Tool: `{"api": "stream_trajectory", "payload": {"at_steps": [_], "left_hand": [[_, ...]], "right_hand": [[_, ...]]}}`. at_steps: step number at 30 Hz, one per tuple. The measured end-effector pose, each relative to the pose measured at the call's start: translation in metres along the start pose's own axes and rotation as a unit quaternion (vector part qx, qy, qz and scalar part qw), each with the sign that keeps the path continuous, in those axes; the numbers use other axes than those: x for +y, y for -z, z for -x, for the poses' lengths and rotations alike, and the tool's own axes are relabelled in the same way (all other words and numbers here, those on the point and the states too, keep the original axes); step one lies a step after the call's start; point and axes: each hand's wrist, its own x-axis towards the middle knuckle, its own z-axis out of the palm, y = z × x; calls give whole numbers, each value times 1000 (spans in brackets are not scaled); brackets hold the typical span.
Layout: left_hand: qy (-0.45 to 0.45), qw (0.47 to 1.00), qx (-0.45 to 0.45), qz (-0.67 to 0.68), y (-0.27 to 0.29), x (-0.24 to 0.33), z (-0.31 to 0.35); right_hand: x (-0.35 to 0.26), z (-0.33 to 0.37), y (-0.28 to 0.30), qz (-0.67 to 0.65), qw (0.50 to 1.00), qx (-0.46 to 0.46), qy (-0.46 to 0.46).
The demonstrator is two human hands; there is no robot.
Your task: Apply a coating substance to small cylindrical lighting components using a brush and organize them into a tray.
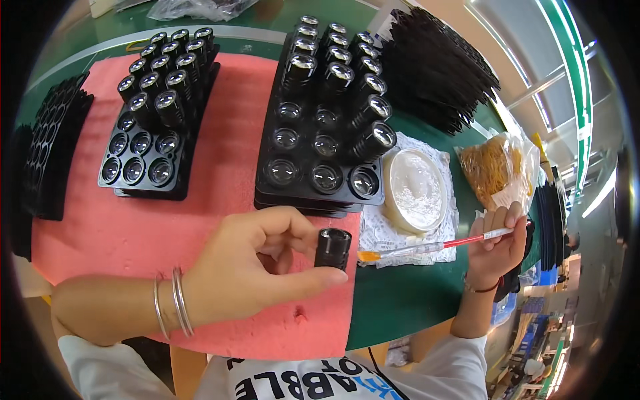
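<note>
My left hand (257, 270) grips a short black cylinder (332, 249) between thumb and fingers, above the pink mat (280, 320). In my right hand (497, 243) is a thin red-handled paintbrush (460, 241). Its orange bristles point left and end just right of the cylinder, apart from it. Beyond the brush a round tub of white paste (416, 190) rests on a printed sheet (443, 163). In front of my left hand stands a black tray (263, 190); black cylinders with glassy tops (337, 77) rise from some of its round pockets.
A second black tray (110, 180) with similar cylinders lies to the left. Stacked empty trays (53, 147) stand at the far left. A tall pile of black trays (437, 70) is at the back right, near a clear bag of yellowish rubber bands (497, 167). The table (393, 300) is green.
</note>
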Motion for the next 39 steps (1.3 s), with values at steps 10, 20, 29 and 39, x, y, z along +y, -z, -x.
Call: {"api": "stream_trajectory", "payload": {"at_steps": [10, 20, 29, 39], "left_hand": [[-21, 1000, -9, 4, 1, 0, -3], [-20, 1000, -8, 0, 2, -1, 1], [-15, 1000, -17, 22, 0, -2, 0], [-32, 998, -62, -2, 3, -6, 0]], "right_hand": [[4, 0, 1, 12, 1000, 7, 1], [8, 1, -2, 23, 999, -22, -4], [2, -1, 1, 93, 995, 15, 31], [0, -1, 1, 114, 992, 24, 42]]}}
